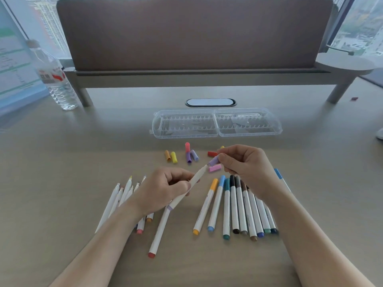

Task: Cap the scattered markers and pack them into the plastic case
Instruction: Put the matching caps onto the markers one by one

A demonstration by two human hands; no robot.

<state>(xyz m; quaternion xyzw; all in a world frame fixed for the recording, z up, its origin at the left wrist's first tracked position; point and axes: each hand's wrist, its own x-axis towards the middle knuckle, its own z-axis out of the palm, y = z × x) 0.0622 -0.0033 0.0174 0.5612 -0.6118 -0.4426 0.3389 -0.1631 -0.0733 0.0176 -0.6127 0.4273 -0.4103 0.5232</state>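
capping in progress, plastic case [215, 124] open and unfilled.
left hand [163, 190] grip clamped on marker [186, 188], long axis pointing up-right toward case; right hand [246, 164] pinches lilac cap [213, 160] just beyond its tip.

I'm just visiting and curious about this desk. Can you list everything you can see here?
Plastic case: one, clear, open and holding no markers, far centre.
Loose caps: about eight, orange, yellow, pink, purple, red, between case and hands.
Capped markers: about nine, white barrels with coloured caps, right of centre.
Uncapped markers: several, white, partly under the left forearm.
Water bottle: one, clear, far left.
Monitor stand: one, grey, back of desk.
Left hand: holds a white marker.
Right hand: pinches a lilac cap at the marker's tip.
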